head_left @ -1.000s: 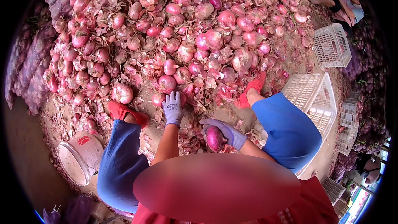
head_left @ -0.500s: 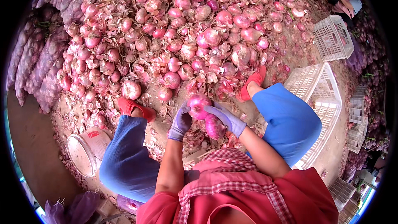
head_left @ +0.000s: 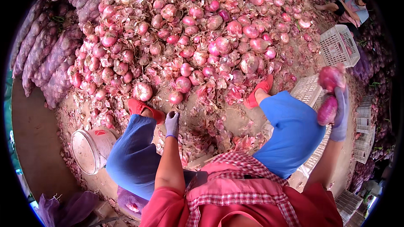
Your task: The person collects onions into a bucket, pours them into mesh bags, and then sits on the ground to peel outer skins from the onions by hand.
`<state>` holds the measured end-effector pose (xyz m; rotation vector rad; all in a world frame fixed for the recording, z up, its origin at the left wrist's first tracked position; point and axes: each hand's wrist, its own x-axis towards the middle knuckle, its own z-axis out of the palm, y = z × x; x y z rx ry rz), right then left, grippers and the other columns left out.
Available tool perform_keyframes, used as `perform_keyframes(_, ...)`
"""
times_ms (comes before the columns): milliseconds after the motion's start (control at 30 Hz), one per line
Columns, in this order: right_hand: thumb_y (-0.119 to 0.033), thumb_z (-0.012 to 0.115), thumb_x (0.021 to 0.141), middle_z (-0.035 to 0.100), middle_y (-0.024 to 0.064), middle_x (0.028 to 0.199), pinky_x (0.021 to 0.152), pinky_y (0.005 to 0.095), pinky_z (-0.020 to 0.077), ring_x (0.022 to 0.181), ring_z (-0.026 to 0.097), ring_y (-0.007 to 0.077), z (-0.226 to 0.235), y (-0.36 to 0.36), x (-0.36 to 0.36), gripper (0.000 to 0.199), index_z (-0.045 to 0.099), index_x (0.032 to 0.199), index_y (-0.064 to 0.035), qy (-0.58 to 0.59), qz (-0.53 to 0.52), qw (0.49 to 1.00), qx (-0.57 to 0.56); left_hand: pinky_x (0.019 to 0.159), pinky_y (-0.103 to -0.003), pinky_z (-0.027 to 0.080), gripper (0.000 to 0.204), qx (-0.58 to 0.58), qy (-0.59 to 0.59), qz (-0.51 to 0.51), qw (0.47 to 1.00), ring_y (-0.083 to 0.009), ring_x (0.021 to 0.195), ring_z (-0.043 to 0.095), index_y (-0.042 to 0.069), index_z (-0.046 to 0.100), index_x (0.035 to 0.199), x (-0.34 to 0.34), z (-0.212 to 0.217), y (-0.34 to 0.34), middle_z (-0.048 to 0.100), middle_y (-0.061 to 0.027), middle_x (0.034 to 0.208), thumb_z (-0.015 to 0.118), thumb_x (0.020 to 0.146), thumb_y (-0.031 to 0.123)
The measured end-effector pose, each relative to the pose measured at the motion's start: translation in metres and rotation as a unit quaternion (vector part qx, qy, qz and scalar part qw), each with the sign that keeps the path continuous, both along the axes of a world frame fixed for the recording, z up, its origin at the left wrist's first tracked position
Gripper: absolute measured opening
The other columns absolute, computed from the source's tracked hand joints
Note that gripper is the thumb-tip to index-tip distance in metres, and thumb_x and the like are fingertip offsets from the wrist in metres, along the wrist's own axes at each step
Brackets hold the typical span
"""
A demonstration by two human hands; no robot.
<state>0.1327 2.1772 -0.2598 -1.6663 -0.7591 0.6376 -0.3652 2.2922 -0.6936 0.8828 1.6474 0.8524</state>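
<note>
Two red onions, an upper one and a lower one, are in my gloved right hand, which is stretched out to the right. It is over the white plastic crate beside my right knee, and the upper onion is slightly blurred. My left hand, in a pale purple glove, hangs above the ground near my left shoe. Its fingers are curled in, and whatever they may hold is hidden. Ahead of both feet spreads a large heap of red onions mixed with loose dry skins.
A white bucket lies on its side by my left leg. Filled purple mesh sacks are stacked at the far left. Another white crate stands at the far right, near a seated person. More crates line the right side.
My hands have parted. The right one has swung from between my knees out to the right with both onions; the left has let go of them and shifted slightly left and up.
</note>
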Motion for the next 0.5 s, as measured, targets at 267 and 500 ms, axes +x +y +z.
perform_keyframes(267,-0.019,0.061,0.084,0.061,0.0107,0.105,0.078,0.0289,0.0465,0.090,0.060,0.0170,0.020,-0.006,0.052,0.032,0.058,0.110,-0.0006,-0.333,0.136,0.864,-0.353,0.097,-0.040,0.036,0.053,0.129,0.297,-0.225,0.919,-0.0345,0.114,0.043,0.005,0.046,0.121,0.031,0.036,0.071,0.048,-0.0151,0.124,0.059,0.072,0.018)
perform_keyframes(500,-0.039,0.058,0.082,0.057,0.0122,0.118,0.092,0.0353,0.0419,0.104,0.057,0.0266,-0.104,0.197,-0.074,0.057,0.044,0.127,-0.0071,-0.179,0.559,0.754,-0.296,0.087,-0.046,0.042,0.066,-0.009,0.481,-0.363,0.798,-0.0370,0.105,0.046,0.011,0.043,0.121,0.066,0.063,0.095,0.048,-0.0126,0.116,0.071,0.063,0.027)
